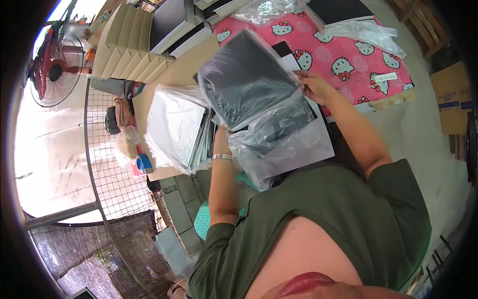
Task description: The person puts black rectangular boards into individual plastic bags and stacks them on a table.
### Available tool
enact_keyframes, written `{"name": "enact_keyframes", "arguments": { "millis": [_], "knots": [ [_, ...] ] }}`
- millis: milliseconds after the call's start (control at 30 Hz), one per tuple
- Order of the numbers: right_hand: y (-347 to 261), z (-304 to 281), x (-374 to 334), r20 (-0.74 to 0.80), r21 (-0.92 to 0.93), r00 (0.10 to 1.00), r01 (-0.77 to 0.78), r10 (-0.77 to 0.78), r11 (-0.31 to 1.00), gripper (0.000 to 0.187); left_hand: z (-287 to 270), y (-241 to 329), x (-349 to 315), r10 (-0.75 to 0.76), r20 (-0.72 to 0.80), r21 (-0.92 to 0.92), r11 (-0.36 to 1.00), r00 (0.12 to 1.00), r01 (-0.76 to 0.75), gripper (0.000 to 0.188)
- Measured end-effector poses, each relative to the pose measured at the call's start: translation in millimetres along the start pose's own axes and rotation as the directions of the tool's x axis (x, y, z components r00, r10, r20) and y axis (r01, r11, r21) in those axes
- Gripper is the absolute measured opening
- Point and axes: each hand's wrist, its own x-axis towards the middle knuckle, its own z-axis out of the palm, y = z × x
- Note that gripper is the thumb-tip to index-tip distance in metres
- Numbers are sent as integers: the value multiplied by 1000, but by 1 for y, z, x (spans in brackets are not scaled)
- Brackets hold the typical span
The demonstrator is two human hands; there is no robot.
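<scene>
A flat black book or album in a clear plastic bag (246, 79) is held up, tilted, before me. My right hand (313, 87) pinches its right edge with thumb and fingers. At the lower left corner my left hand (221, 135) grips the bag from below; most of its fingers are hidden behind it. The loose end of the plastic hangs toward my lap. Beneath lie another black piece (284, 130) under plastic and a pale sheet (308, 149). Left of my left hand rests a stack of white sheets in clear plastic sleeves (174, 124).
Beige folded boxes (122, 42) and black-covered books (172, 22) are stacked at the far left. A pink patterned cloth (343, 47) bears a black book (338, 11) and loose plastic (371, 35). Blue tape (143, 162) sits on the left table edge. A red fan (56, 72) stands beyond.
</scene>
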Motion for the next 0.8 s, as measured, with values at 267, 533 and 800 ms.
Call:
{"name": "enact_keyframes", "arguments": {
  "millis": [267,533,800],
  "knots": [
    [-46,28,-32,68,-447,991,130,-112,885,38,34,21,-43,545,-176,510,763,820,-397,44],
    [-110,104,-46,254,-585,730,639,-635,500,34,92,152,-113,858,146,238,453,492,-859,33],
    [-134,131,-44,263,-479,615,752,-744,453,14,114,225,-148,948,75,335,267,308,-904,26]
  ]
}}
